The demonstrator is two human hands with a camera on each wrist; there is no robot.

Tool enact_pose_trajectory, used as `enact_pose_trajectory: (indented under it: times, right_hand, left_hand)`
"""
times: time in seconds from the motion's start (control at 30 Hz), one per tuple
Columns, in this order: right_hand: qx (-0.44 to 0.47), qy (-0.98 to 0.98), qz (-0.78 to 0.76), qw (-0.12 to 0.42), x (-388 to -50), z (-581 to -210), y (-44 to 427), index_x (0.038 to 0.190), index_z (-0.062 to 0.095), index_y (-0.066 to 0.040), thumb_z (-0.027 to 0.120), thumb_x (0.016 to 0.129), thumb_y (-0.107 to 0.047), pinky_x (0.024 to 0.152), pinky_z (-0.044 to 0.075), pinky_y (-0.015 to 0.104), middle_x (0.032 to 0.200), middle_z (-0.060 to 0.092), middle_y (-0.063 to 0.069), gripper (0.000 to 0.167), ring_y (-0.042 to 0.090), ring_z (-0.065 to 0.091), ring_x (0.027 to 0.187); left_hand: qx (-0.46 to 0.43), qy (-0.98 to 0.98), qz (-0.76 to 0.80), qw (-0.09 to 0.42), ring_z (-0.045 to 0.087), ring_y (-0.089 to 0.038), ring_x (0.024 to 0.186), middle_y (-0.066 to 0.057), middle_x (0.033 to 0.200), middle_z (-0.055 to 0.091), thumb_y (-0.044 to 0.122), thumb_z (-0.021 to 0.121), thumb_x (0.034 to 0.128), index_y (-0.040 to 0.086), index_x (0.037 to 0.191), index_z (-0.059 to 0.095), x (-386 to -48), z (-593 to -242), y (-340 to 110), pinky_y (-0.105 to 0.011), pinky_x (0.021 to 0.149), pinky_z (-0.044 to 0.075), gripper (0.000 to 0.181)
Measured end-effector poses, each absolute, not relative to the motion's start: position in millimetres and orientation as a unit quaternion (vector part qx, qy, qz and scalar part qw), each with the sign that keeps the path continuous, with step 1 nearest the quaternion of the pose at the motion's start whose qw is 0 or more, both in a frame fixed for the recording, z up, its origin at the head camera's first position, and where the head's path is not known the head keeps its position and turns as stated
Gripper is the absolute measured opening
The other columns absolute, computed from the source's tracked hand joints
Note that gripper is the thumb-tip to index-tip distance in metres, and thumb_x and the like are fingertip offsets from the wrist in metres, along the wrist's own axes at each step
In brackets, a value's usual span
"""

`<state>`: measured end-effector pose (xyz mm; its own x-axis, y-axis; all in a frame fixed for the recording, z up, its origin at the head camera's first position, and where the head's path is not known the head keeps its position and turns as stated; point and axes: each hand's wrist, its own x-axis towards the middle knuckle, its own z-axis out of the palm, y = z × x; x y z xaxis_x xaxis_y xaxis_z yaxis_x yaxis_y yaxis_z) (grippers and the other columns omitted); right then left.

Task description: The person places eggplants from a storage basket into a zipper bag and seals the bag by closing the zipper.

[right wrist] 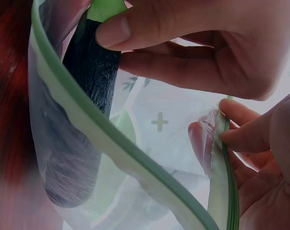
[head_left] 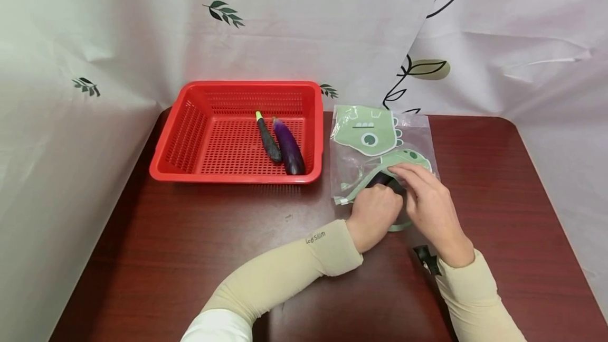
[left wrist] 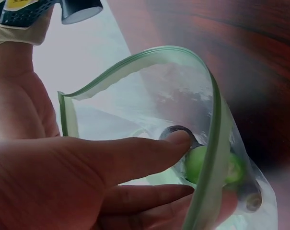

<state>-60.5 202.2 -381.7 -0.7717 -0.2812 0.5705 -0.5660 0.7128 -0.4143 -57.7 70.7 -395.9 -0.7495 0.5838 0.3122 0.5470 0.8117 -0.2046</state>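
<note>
A clear zip bag (head_left: pixel 342 165) with green cartoon prints lies right of the basket, its mouth held apart. My left hand (head_left: pixel 377 215) reaches into it; in the right wrist view that hand (right wrist: pixel 197 45) pinches a dark vegetable (right wrist: pixel 94 67) with a bright green end (left wrist: pixel 195 165). Another stem end (left wrist: pixel 253 201) shows through the plastic in the left wrist view. My right hand (head_left: pixel 432 210) is at the opening, and its thumb and fingers pinch the bag's green rim (right wrist: pixel 226 182). A second dark shape inside is partly covered by the bag.
A red plastic basket (head_left: pixel 178 177) stands at the back left of the brown table (head_left: pixel 190 257). In it lie a dark green vegetable (head_left: pixel 268 141) with a pale tip and a purple eggplant (head_left: pixel 288 146). White patterned cloth (head_left: pixel 285 25) hangs behind and at the sides.
</note>
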Motion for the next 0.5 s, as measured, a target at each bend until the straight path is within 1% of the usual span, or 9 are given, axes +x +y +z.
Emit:
enact_pose_trajectory:
  times: [0.13,0.27,0.4,0.5]
  right_hand:
    - [0.235,-0.894,0.296,0.24,-60.5,-381.9,202.7,0.116,0.072,-0.002,0.058,0.082,0.024,0.084,0.048,0.038,0.117,0.068,0.009,0.045,0.026,0.064,0.105]
    - [0.233,-0.895,0.296,0.24,-60.7,-381.6,203.2,0.116,0.072,-0.002,0.057,0.082,0.023,0.085,0.047,0.037,0.117,0.068,0.009,0.045,0.026,0.065,0.105]
    - [0.233,-0.893,0.298,0.244,-61.2,-381.6,203.3,0.117,0.072,-0.003,0.057,0.082,0.024,0.086,0.046,0.035,0.117,0.069,0.008,0.046,0.025,0.065,0.104]
    - [0.234,-0.892,0.299,0.244,-61.5,-382.0,203.1,0.117,0.072,-0.003,0.058,0.081,0.024,0.086,0.046,0.034,0.117,0.069,0.008,0.047,0.025,0.065,0.104]
  left_hand:
    - [-0.306,-0.933,0.052,0.179,0.059,-0.007,0.059,0.01,0.064,0.061,0.019,0.072,0.0856,0.031,0.072,0.073,-55.5,-393.0,68.7,-0.022,0.043,0.045,0.019]
    - [-0.317,-0.929,0.053,0.184,0.059,-0.007,0.06,0.009,0.066,0.063,0.018,0.07,0.0869,0.03,0.074,0.074,-53.8,-388.4,65.4,-0.022,0.045,0.046,0.018]
    - [-0.332,-0.923,0.049,0.186,0.061,-0.007,0.062,0.008,0.068,0.064,0.015,0.068,0.0885,0.027,0.078,0.075,-52.1,-379.2,59.9,-0.022,0.048,0.049,0.018]
    - [-0.339,-0.923,0.043,0.18,0.061,-0.008,0.061,0.008,0.067,0.064,0.014,0.067,0.0884,0.026,0.077,0.075,-50.6,-369.6,53.9,-0.022,0.049,0.049,0.018]
